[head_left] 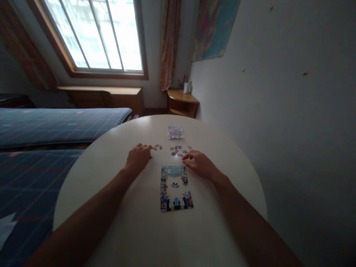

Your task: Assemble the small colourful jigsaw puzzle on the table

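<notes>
A partly assembled jigsaw puzzle (175,188) lies flat on the round white table (133,226), its border filled and its middle still bare. Several loose pieces (178,150) are scattered just beyond it, with a few more (157,147) to the left. My left hand (138,157) rests knuckles-up on the table beside those left pieces, fingers curled under. My right hand (199,163) lies at the puzzle's upper right corner, fingers bent and pinched near the loose pieces; anything held is too small to make out.
A small picture card (175,132) lies at the table's far side. Blue plaid beds (55,124) stand to the left, a wooden corner shelf (182,102) beyond, a plain wall close on the right, and a window (97,35) ahead.
</notes>
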Demonstrator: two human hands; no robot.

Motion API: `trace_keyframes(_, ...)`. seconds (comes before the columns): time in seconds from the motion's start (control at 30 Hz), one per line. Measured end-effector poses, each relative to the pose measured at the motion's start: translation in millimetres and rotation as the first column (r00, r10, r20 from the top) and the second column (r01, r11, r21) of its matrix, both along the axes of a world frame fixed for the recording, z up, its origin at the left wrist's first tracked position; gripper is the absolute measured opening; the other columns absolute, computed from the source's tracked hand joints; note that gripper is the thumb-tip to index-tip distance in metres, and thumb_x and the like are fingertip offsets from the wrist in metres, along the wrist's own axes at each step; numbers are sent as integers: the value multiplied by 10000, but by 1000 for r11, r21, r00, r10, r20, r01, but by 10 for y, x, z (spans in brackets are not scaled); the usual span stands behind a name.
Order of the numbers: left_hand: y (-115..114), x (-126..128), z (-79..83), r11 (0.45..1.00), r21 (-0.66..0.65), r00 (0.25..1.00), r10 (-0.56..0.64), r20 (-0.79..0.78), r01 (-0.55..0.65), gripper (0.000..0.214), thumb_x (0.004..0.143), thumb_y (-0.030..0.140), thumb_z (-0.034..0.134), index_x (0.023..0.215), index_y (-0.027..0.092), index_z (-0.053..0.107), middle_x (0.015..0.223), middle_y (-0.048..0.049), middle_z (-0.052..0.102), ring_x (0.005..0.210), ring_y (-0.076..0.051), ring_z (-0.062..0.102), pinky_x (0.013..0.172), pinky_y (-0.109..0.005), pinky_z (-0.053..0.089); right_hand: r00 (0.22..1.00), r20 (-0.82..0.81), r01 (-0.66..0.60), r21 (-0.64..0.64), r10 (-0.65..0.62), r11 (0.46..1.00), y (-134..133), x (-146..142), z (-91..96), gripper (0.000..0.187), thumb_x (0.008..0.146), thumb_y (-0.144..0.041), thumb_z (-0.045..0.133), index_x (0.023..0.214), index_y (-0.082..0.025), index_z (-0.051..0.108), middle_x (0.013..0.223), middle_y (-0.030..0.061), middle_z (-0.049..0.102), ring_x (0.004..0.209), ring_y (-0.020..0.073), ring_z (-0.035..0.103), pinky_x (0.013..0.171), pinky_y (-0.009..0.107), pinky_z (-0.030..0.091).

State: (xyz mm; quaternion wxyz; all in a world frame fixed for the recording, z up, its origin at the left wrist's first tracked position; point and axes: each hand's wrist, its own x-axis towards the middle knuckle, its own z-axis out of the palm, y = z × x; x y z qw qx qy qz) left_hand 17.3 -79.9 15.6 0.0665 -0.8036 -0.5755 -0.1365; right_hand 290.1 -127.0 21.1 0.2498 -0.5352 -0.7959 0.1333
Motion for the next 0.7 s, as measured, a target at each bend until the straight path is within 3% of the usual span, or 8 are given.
trace_keyframes(0.13,-9,35,21,998,24,997,51,54,-53,254,931,225,475,1002,213,719,972,-86,726,961,-254,652,804,-353,517,1000,-24,-14,12,15,1000,-14,-46,-1,89,861,-214,660,905,-193,735,960,71,694,864,178,627,826,322,470)
trace_keyframes(0.23,-85,120,27,999,-39,953,33,300,-22,199,908,269,544,1004,231,714,942,-31,743,859,-188,682,796,-302,519,996,-78,-34,63,39,997,-48,-141,14,80,858,-200,663,905,-192,728,926,54,699,846,171,626,814,318,470)
trace_keyframes(0.37,-244,299,28,967,-191,643,37,765,172,155,799,257,652,911,166,708,830,-36,739,748,-153,685,709,-260,532,985,-143,-66,183,93,981,-137,-319,73,128,837,-210,699,963,-197,704,891,38,701,819,167,626,798,318,469)
trace_keyframes(0.5,-388,444,71,907,-290,375,165,912,305,223,746,310,685,889,140,690,745,-43,713,699,-157,674,582,-238,519,988,-107,-71,305,108,950,-216,-437,124,261,814,-272,746,1059,-222,675,942,46,705,894,198,631,851,361,459)
trace_keyframes(0.6,-463,492,122,867,-336,254,254,933,368,275,708,344,729,875,130,684,752,-48,710,727,-160,682,649,-264,550,995,-40,-71,357,91,931,-230,-455,139,249,814,-289,752,1043,-220,680,981,64,710,948,222,634,872,378,455)
trace_keyframes(0.7,-503,504,158,829,-367,216,301,929,422,328,705,389,748,891,125,690,801,-67,721,766,-169,690,697,-283,562,997,-19,-64,392,77,918,-220,-441,149,159,853,-287,713,992,-210,703,969,74,722,944,227,648,868,376,465)
